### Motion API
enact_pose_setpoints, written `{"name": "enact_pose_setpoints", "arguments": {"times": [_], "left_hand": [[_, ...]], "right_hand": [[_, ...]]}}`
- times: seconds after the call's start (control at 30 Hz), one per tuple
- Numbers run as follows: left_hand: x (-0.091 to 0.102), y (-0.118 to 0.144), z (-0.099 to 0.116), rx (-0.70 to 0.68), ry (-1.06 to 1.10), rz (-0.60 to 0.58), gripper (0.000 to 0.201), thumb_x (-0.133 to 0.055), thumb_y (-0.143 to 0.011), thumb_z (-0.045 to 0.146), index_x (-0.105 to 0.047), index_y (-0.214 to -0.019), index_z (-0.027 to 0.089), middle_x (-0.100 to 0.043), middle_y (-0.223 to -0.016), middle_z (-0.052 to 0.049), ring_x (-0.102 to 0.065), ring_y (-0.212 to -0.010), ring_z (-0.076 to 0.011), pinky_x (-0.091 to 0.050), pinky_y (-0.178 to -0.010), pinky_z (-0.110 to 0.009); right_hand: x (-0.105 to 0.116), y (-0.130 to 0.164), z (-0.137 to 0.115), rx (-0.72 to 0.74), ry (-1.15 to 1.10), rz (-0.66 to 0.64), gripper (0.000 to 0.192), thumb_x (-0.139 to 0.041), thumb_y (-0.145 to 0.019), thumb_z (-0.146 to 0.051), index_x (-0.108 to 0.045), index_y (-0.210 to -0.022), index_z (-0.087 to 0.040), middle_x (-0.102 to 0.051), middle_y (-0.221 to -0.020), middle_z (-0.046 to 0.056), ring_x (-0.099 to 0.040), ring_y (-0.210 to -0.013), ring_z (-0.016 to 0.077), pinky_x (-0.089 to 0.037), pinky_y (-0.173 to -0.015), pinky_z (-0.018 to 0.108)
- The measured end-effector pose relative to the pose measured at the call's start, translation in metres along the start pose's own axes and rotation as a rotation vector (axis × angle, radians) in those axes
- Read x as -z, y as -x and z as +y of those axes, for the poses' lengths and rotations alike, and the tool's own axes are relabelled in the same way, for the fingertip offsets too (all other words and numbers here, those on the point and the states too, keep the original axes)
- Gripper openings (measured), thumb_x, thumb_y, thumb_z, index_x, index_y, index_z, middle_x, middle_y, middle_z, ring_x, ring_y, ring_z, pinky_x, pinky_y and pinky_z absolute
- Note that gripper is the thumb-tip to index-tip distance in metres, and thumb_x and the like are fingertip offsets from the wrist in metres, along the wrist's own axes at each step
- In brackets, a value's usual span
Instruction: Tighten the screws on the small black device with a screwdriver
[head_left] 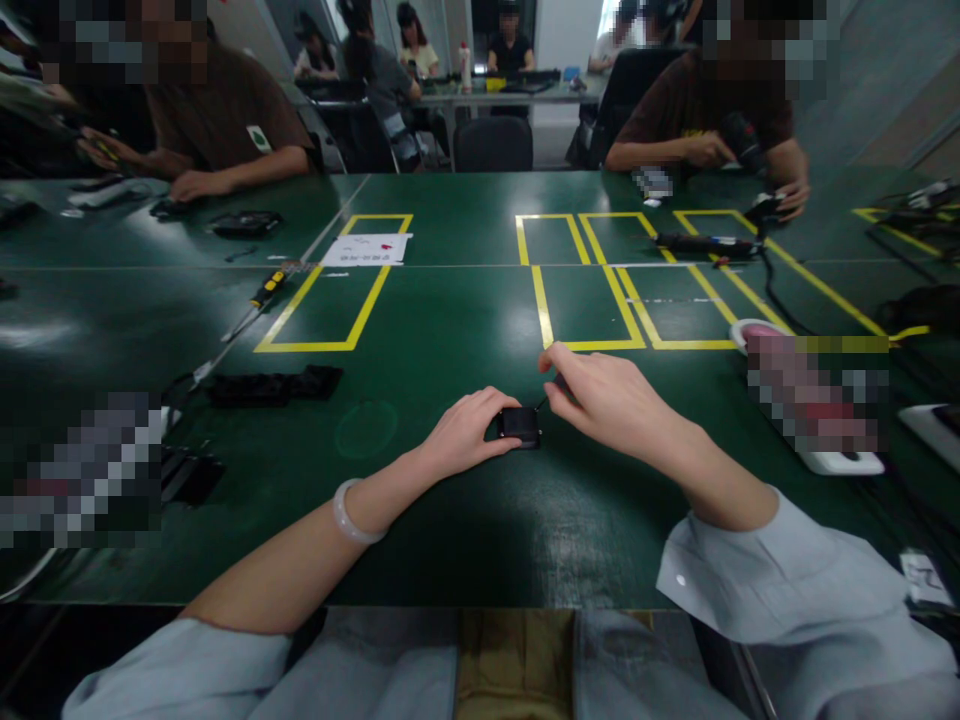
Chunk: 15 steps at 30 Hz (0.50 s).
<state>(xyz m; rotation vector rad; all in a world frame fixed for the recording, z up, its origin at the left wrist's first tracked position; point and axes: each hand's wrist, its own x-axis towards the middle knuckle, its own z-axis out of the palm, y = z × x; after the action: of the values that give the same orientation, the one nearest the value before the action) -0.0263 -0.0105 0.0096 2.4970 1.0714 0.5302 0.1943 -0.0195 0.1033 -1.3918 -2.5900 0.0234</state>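
Black small box (519, 426) on our green table (420, 520), our left hand (469, 433) clamped on its left side, our right hand (604, 400) pinching a thin tool (tip at box), yellow tape outlines (330, 345) beyond.

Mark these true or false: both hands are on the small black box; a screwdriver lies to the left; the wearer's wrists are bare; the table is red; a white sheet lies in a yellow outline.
1. Left hand and right hand meet at the small black rectangular box: true.
2. A yellow-and-black-handled screwdriver lies to the left: true.
3. Both wrists are bare: false, a pale bangle circles the left wrist.
4. The table is red: false, it is dark green.
5. A white paper sheet lies within a yellow tape outline: true.
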Motion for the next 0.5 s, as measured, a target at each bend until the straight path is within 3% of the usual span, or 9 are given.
{"name": "enact_pose_setpoints", "arguments": {"times": [0.27,0.5], "left_hand": [[0.0005,-0.0004,-0.0001,0.010,0.002,-0.014,0.037,-0.061,-0.087,0.045,-0.054,-0.114,0.021,-0.059,-0.106,-0.006,-0.058,-0.095,-0.0226,-0.048,-0.084,-0.036],[0.0010,-0.0005,-0.0003,0.005,0.014,-0.013,0.036,-0.061,-0.087,0.045,-0.054,-0.113,0.021,-0.059,-0.107,-0.006,-0.058,-0.097,-0.0230,-0.047,-0.084,-0.036]], "right_hand": [[0.0045,-0.0019,-0.0027,-0.041,0.107,-0.058,0.032,-0.033,-0.098,-0.043,-0.055,-0.096,-0.020,-0.067,-0.072,0.004,-0.061,-0.065,0.0194,-0.022,-0.056,0.029],[0.0022,-0.0011,-0.0028,-0.015,0.098,-0.041,0.023,-0.034,-0.096,-0.029,-0.052,-0.107,-0.019,-0.067,-0.074,0.003,-0.059,-0.061,0.0174,-0.021,-0.056,0.028]]}}
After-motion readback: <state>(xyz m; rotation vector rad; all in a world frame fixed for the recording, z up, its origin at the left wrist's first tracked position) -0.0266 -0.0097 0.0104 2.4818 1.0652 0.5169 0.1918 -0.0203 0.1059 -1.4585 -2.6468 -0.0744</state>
